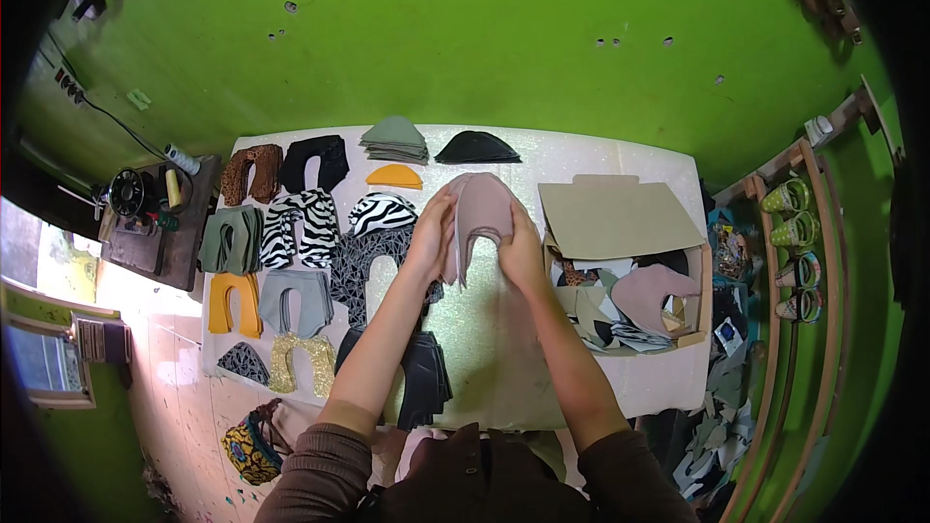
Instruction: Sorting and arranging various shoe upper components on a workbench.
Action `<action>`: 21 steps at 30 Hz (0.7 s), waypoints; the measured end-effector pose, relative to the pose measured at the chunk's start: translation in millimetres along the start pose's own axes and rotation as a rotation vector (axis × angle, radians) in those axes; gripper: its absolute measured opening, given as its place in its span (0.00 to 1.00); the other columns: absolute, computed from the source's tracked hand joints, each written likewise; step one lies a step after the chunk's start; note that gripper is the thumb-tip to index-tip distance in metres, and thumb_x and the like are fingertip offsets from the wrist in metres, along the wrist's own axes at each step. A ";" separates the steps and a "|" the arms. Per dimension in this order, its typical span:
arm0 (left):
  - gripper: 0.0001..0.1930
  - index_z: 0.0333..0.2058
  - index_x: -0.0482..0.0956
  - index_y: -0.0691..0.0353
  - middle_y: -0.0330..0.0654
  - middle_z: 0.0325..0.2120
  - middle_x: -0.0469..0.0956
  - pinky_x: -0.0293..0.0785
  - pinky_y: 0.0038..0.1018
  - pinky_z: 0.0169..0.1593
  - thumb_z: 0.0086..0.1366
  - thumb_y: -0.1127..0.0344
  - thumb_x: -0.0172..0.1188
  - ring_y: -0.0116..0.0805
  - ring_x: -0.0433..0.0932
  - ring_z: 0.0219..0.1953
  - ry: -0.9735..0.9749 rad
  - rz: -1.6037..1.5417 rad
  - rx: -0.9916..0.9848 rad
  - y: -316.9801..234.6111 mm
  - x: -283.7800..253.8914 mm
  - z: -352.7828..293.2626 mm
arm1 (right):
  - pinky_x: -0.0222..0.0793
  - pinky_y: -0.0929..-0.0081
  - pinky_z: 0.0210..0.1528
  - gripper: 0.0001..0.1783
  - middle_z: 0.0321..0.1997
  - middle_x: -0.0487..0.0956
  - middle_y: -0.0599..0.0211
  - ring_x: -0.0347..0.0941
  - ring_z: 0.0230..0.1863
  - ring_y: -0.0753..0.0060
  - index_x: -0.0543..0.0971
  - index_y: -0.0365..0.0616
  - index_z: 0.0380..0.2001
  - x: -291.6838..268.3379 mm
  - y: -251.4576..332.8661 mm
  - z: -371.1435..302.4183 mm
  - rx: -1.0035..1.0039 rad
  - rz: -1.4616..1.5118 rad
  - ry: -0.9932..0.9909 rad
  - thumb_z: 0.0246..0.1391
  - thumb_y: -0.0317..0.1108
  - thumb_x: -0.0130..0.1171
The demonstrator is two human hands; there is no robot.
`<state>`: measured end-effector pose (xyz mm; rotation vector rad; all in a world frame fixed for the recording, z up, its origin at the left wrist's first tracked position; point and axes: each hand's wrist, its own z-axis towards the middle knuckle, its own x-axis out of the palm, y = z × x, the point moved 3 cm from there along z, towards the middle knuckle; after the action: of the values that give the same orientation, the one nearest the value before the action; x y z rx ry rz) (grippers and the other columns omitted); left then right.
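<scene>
Between both hands I hold a stack of dusty-pink, U-shaped cut pieces (482,201) above the middle of the table. My left hand (433,235) is closed on the stack's left side, and my right hand (521,248) grips its right side. Just left of them lie zebra-striped pieces (382,211) and black-and-grey patterned pieces (360,271). Beyond the hands are a small yellow half-moon piece (393,176), a grey-green half-moon stack (393,141) and a black half-moon stack (478,148).
An open cardboard box (693,300) of mixed cut pieces stands on the right of the white table (644,383). Sorted stacks, including yellow pieces (233,305) and glittery gold pieces (302,366), fill the left. A sewing machine (128,196) is at far left, a wooden rack (823,368) at right.
</scene>
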<state>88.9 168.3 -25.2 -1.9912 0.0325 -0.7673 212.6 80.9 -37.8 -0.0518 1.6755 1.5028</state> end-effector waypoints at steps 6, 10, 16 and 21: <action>0.24 0.57 0.53 0.64 0.48 0.56 0.57 0.46 0.26 0.60 0.63 0.63 0.40 0.35 0.53 0.59 -0.015 0.184 0.202 -7.0 31.7 -32.4 | 0.52 0.64 0.57 0.28 0.54 0.63 0.48 0.57 0.56 0.51 0.63 0.39 0.52 -32.9 44.3 -32.1 -0.148 0.161 0.081 0.42 0.18 0.42; 0.21 0.54 0.59 0.66 0.49 0.51 0.63 0.55 0.22 0.55 0.63 0.67 0.43 0.32 0.62 0.53 0.019 0.347 0.381 11.9 65.4 -44.3 | 0.58 0.69 0.52 0.23 0.52 0.65 0.50 0.61 0.53 0.53 0.66 0.38 0.48 -54.9 41.7 -37.6 -0.298 0.232 0.082 0.44 0.18 0.41; 0.21 0.54 0.59 0.66 0.46 0.51 0.63 0.56 0.24 0.55 0.64 0.66 0.42 0.33 0.61 0.54 0.158 0.423 0.265 45.7 121.6 -69.3 | 0.64 0.65 0.38 0.13 0.35 0.72 0.50 0.69 0.37 0.50 0.69 0.34 0.38 -116.2 25.8 -53.3 -0.212 0.299 0.136 0.46 0.20 0.42; 0.20 0.52 0.61 0.65 0.47 0.43 0.68 0.62 0.22 0.48 0.63 0.65 0.43 0.30 0.66 0.45 0.184 0.378 0.163 77.9 166.7 -82.7 | 0.67 0.67 0.34 0.10 0.33 0.75 0.52 0.72 0.34 0.52 0.72 0.38 0.35 -164.0 -42.4 -60.4 -0.094 0.235 0.099 0.48 0.26 0.45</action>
<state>200.8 7.9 24.0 -1.6878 0.4288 -0.6786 305.4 -61.2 21.8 0.0217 1.7353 1.7799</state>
